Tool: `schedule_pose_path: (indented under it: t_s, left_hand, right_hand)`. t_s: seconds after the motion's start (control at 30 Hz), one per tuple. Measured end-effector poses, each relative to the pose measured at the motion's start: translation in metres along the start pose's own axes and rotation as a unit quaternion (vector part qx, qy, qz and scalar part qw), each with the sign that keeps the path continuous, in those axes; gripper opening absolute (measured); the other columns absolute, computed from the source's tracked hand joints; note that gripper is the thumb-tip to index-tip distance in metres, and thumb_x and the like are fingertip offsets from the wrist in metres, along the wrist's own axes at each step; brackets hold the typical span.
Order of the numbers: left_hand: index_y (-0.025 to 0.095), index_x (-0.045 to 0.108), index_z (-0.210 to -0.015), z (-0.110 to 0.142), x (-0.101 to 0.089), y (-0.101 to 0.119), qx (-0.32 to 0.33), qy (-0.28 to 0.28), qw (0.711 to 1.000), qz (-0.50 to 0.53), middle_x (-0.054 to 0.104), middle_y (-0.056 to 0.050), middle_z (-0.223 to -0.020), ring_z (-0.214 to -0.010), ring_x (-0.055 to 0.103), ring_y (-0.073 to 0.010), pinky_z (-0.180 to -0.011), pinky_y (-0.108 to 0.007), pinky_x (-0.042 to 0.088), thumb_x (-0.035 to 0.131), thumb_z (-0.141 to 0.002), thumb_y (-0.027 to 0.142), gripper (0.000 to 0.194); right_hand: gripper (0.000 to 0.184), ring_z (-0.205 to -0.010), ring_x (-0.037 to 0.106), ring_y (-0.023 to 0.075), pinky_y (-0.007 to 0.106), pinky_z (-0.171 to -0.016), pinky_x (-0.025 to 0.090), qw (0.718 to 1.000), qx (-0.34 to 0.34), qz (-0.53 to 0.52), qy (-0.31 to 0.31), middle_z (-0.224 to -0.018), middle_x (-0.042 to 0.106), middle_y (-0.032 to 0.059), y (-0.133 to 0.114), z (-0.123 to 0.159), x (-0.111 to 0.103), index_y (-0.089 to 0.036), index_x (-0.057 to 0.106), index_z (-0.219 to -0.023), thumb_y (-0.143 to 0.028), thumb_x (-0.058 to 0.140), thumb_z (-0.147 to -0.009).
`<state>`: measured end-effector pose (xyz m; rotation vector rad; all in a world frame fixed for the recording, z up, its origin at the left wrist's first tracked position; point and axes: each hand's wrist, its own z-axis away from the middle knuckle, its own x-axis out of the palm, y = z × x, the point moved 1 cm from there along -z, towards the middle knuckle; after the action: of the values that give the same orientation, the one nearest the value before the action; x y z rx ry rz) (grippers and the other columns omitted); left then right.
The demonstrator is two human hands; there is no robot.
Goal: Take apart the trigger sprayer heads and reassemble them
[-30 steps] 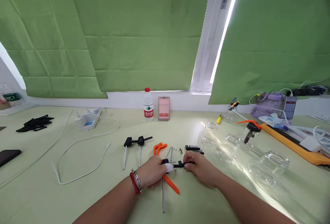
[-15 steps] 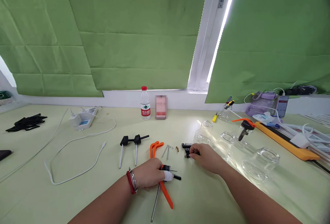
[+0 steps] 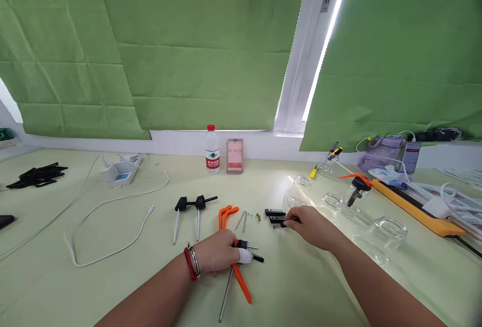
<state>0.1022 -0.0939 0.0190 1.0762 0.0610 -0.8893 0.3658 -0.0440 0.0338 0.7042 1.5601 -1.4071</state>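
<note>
My left hand (image 3: 220,251), with white tape on one finger, is closed around a black-headed piece with a metal rod (image 3: 226,294). An orange lever (image 3: 242,286) runs beneath the same grip. To its right, my right hand (image 3: 311,224) pinches a small black part, mostly covered by the fingers. Beside those fingertips lie black strips (image 3: 277,219) with coiled springs along them. Thin screws (image 3: 241,220) and small brass pieces (image 3: 258,217) rest between the hands. Two black-headed metal rods (image 3: 191,204), linked by a bar, lie at the left.
Clear glass jars (image 3: 389,229) lie on the right, near an orange-black tool case (image 3: 417,208). A water bottle (image 3: 212,153) and a pink box (image 3: 235,156) stand at the back. A white cable (image 3: 113,200) crosses the left side by a power strip (image 3: 126,170).
My right hand has shifted slightly right, uncovering more of the black strips and springs. My left hand keeps its grip in nearly the same place.
</note>
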Motion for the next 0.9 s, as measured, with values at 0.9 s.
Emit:
schedule_pose_path:
  t_s: [0.9]
  left_hand:
    - [0.020,0.041,-0.064,0.003,0.000,0.004,0.010,0.014,0.999,-0.034,0.037,0.003,-0.047,-0.035,0.035,-0.0115,-0.036,-0.026,0.029,0.058,-0.067,0.051,0.035]
  right_hand:
    - [0.017,-0.060,0.052,0.0140,0.023,-0.051,0.033,0.998,-0.010,-0.037,-0.056,-0.071,0.063,0.0019,-0.001,0.005,0.004,-0.020,0.061,-0.073,-0.030,0.050,-0.079]
